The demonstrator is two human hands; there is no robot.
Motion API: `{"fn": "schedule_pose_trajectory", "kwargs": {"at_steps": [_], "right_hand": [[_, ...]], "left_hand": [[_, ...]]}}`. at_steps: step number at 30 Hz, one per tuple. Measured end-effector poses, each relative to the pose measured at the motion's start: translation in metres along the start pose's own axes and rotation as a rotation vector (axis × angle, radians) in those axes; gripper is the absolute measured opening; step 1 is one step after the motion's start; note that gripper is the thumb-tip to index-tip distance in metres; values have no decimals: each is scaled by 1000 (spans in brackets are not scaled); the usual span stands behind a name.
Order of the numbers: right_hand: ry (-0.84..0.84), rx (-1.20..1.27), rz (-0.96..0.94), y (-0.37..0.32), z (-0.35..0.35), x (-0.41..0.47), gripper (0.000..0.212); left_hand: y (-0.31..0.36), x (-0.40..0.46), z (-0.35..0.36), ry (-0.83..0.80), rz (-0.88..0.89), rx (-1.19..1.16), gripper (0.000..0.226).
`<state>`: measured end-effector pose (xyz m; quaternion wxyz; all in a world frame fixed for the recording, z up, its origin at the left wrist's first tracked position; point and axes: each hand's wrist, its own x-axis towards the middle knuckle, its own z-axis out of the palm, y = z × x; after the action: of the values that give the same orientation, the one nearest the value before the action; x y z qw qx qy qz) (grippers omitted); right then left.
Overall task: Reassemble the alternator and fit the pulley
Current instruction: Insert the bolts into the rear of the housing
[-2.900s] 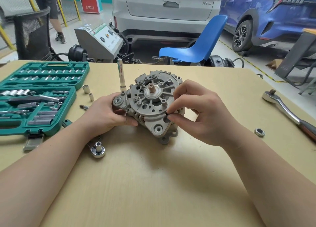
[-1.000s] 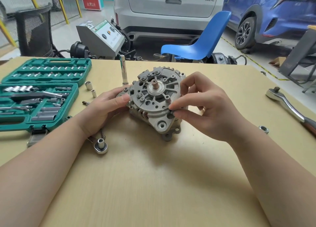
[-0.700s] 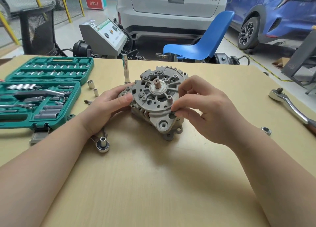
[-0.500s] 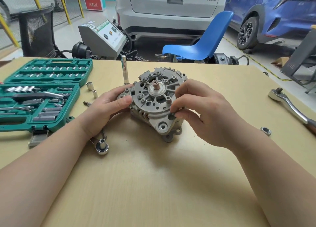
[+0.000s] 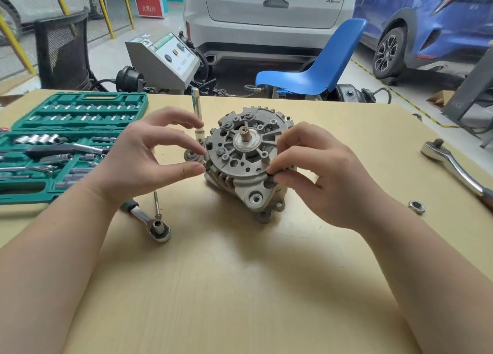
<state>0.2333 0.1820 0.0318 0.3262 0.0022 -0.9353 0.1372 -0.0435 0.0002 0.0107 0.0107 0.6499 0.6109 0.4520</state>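
The grey alternator (image 5: 248,164) lies tilted on the wooden table (image 5: 240,287), rear housing and bare shaft facing me. My right hand (image 5: 325,177) pinches a small black fastener (image 5: 269,173) between thumb and forefinger at the housing's right rim. My left hand (image 5: 149,156) hovers just left of the alternator, fingers apart and holding nothing. Its thumb tip is close to a small bolt head (image 5: 203,162) on the housing's left edge. No pulley is visible.
An open green socket case (image 5: 66,140) fills the left side. A small ratchet with a socket (image 5: 159,229) and a long thin bolt (image 5: 157,204) lie near my left wrist. An extension bar (image 5: 197,105) stands behind. A large ratchet (image 5: 453,164) and a nut (image 5: 416,207) lie right.
My left hand has let go of the alternator's left side and lifted with fingers spread. My right hand keeps pinching at the right rim.
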Motion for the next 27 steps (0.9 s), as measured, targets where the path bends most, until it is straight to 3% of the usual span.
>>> {"fn": "schedule_pose_trajectory", "kwargs": {"at_steps": [5,10,15,18,21,27], "right_hand": [[-29,38,3,0,-2,-1,7],[-2,-47,-18,-5,2,1,5],[-29,-90,-92,-7,3,2,18],[-57,3,-46,-6,-1,-1,10],[-3,-29,15,-7,0,-1,19],[33,-46,-29,-7,6,1,9]], "left_hand": [[3,-1,2,-69,-26,-11,25],[0,0,7,-37,-17,-33,20],[-3,-2,8,-11,-70,-137,21],[-3,-2,11,18,-118,-208,24],[-1,-1,15,39,-153,-223,28],[0,-1,6,-80,-137,-293,29]]}}
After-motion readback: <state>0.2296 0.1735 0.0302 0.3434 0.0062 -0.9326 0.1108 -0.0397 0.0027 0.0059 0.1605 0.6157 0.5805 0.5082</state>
